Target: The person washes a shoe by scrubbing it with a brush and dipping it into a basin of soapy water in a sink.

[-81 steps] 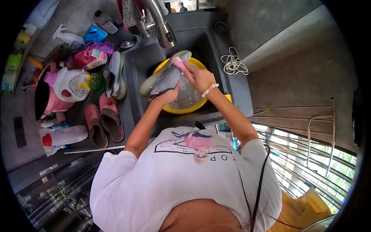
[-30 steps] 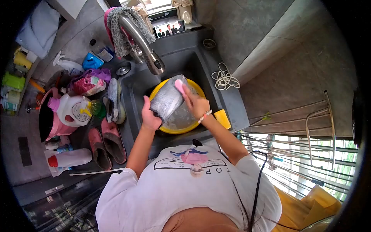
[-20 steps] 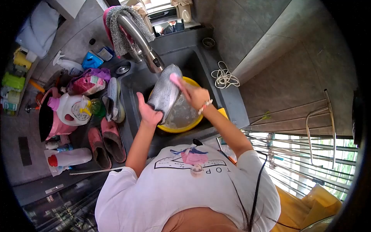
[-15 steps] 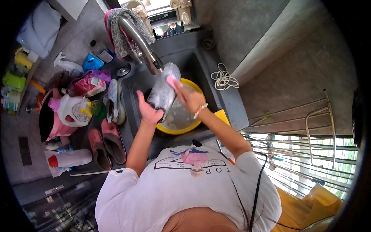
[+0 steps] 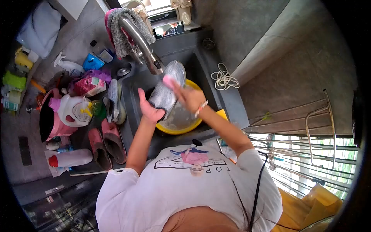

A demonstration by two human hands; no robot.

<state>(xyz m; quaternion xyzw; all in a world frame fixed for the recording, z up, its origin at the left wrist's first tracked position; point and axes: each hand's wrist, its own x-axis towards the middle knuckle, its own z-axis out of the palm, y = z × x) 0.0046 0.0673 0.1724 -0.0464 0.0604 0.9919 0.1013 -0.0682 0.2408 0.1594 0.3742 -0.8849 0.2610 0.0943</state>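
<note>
Head view: grey shoe (image 5: 177, 72) was slanted lengthwise forward-right from left hand (image 5: 150, 110) (fingers hidden, grip untellable), pink tool (image 5: 169, 81) clamped in fingers of right hand (image 5: 191, 99).

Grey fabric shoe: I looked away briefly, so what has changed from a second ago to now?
The grey fabric shoe has shifted toward the curved metal faucet. The pink brush-like tool in the right hand has moved left across it. Nothing was let go; the left hand stays at the shoe's opening. The round yellow basin stayed put.
</note>
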